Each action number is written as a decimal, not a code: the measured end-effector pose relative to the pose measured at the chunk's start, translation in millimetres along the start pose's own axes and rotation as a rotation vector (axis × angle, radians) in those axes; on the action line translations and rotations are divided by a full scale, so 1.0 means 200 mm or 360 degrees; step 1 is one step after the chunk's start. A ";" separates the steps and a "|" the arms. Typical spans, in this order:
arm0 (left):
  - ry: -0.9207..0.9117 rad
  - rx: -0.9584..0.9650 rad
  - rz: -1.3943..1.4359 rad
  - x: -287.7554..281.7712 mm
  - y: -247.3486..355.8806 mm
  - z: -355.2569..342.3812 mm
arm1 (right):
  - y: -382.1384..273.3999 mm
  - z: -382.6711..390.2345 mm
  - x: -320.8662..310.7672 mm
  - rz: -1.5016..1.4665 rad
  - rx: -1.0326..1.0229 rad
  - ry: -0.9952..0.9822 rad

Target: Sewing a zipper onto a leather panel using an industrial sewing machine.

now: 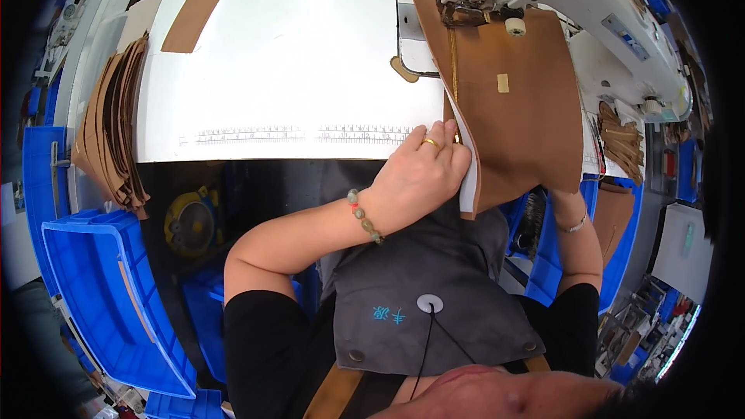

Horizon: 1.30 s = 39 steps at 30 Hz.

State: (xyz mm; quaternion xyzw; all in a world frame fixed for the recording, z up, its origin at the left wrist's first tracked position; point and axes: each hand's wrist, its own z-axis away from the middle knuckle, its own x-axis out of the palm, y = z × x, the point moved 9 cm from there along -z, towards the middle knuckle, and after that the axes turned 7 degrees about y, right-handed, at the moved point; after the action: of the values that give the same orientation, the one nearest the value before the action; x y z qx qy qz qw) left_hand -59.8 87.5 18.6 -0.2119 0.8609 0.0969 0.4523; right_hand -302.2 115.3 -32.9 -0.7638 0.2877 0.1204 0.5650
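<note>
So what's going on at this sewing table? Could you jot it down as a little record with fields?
Place: white sewing table with a white sewing machine
Piece in work: brown leather panel lying under the machine head, its near edge hanging off the table
Left hand: pressing the panel's left edge at the table's rim
Right hand: hidden beneath the panel, only the forearm shows
Nearby: stack of brown cut pieces on the left, blue bin below it

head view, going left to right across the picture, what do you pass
blue bin → stack of brown cut pieces → brown strip on the white table → left hand → brown leather panel → white sewing machine
</note>
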 end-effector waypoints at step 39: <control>-0.0196 0.0107 0.0210 -0.02 -0.01 0.07 | -0.63 -0.22 0.33 0.0455 -0.0432 -0.0044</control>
State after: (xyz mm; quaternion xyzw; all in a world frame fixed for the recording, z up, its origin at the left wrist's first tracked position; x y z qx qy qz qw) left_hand -47.3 90.3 13.8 -0.1331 0.8463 0.1103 0.5040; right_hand -183.1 79.3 48.6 -0.7827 0.3666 0.2475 0.4379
